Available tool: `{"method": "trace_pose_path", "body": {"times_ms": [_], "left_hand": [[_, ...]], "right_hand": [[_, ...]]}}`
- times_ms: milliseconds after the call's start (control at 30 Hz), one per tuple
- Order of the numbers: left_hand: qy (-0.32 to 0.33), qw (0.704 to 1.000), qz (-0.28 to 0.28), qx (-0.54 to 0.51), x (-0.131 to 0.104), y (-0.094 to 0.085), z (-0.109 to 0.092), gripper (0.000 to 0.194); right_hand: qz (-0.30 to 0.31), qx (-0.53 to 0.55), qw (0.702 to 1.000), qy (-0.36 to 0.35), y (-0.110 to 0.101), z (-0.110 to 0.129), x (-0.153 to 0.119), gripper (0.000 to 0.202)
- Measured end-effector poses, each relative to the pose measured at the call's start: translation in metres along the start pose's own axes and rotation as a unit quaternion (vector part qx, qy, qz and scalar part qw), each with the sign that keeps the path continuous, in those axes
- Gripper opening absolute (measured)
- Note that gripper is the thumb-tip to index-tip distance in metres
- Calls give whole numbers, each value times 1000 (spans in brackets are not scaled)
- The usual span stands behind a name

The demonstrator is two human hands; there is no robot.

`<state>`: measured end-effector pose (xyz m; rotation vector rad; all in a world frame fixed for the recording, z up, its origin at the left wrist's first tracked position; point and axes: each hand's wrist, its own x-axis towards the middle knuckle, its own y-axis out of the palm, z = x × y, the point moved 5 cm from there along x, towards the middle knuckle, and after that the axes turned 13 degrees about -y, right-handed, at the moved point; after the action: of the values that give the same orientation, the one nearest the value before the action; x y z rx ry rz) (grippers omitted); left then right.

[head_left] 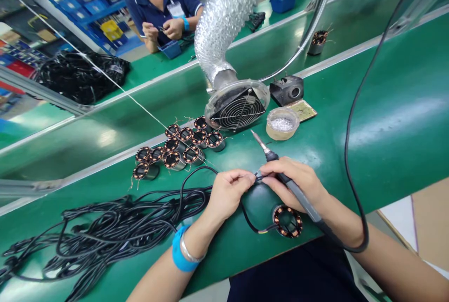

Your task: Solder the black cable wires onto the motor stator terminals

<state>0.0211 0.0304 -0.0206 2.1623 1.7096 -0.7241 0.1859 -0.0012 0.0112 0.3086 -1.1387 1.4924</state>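
Observation:
My left hand (226,192) is closed, pinching the end of a black cable (246,216) between thumb and fingers. Opposite it, my right hand (301,182) grips a soldering iron (300,195), its tip pointing up and away from me. The thumb and forefinger of that same hand also meet at a small dark wire piece (258,177) by the left fingertips. What exactly is joined there is too small to tell. A ring-shaped motor stator (293,232) with copper windings lies below my hands, with coloured wires running from it into the black cable.
Several stators (174,160) stand at the left, behind a heap of black cables (133,222). A fume extractor fan (240,110) on a silver duct (224,21) hangs ahead. Beside it are a round tub (277,131) and an iron stand (286,91). A co-worker (175,0) sits opposite.

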Motion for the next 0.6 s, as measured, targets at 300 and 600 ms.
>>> {"method": "trace_pose_path", "body": {"times_ms": [300,600], "left_hand": [[41,999,6,29,-3,-1,-2,23],[75,995,24,63,-9,0,2,27]], "right_hand": [[30,20,999,-5,4,2,15,29],[93,15,995,34,11,-4,19,28]]}}
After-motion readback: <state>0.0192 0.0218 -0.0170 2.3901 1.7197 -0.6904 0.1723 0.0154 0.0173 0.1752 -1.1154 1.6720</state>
